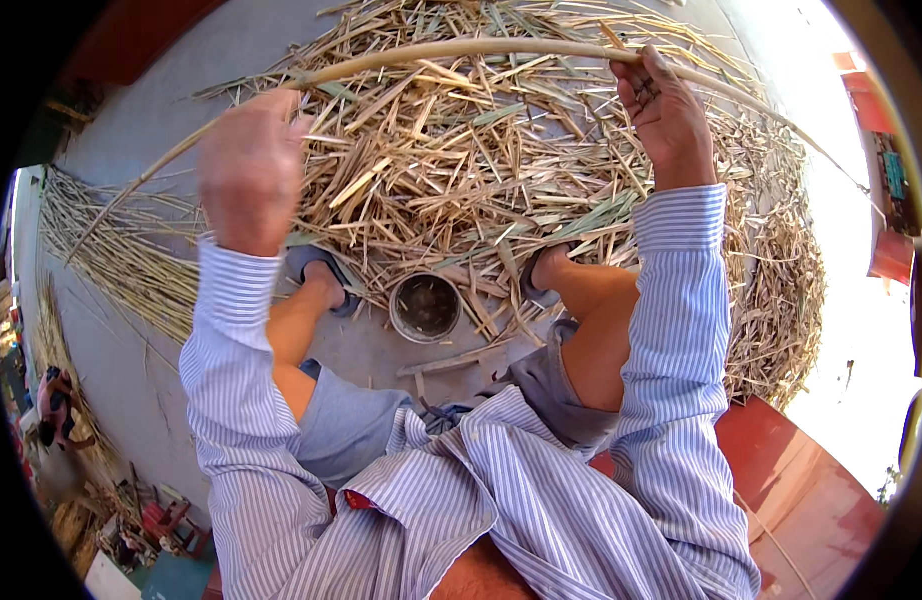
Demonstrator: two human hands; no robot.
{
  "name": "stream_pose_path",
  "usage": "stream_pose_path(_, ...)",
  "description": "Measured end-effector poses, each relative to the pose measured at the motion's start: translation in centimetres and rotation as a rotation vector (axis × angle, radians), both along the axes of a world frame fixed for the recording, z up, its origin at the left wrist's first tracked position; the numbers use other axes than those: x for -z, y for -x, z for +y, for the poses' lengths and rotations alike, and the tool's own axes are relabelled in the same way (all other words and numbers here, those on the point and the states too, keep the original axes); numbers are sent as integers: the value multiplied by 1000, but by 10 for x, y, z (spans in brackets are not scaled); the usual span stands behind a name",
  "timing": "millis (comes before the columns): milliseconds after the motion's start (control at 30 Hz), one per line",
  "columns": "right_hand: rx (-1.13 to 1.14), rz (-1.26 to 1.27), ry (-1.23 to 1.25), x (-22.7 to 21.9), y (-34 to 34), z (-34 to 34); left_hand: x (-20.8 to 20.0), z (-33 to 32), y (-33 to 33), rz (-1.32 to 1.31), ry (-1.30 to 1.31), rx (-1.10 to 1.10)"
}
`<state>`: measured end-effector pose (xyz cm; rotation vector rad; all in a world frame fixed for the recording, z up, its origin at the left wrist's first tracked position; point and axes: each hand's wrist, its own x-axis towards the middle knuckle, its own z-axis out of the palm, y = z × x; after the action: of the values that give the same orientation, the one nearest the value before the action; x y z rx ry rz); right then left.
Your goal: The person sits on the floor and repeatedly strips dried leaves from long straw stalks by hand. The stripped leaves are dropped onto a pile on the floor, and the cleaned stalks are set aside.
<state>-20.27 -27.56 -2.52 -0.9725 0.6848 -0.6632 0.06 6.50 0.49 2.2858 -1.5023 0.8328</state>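
Observation:
A long, pale cane-like stalk [461, 47] bows across the far part of the view, its thin ends reaching down on both sides. My right hand [671, 120] grips it right of the middle, with the thumb and fingers closed around it. Toward the stalk's left part is my left hand [249, 175], raised and smeared by motion. Its fingers look curled near the stalk, but whether they hold it cannot be made out. Below both hands spreads a heap of dry, split husks and leaves [411, 160].
A round metal bowl [421, 337] with dark contents stands between my feet, with a thin wooden piece [461, 360] nearer me. Long thin stalks [131, 260] lie in a bundle at left. More dry leaves [781, 300] are piled at right, beside a red surface [801, 460]. Another person [56, 405] is far left.

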Motion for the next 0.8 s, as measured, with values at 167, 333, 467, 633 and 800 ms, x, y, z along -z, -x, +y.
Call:
stream_pose_path(167,18,-45,52,-18,-21,42,148,0,98,503,-583,415)
stream_pose_path(333,-26,-15,186,-13,-27,51,297,68,153,758,-900,284)
stream_pose_path(467,-22,57,244,-20,-14,65,346,75,182,670,-1071,221)
stream_pose_path(633,-54,41,230,-15,-4,76,375,87,186,841,-1284,300)
stream_pose_path(800,-57,72,212,-26,-3,74,343,40,178,744,-1296,414)
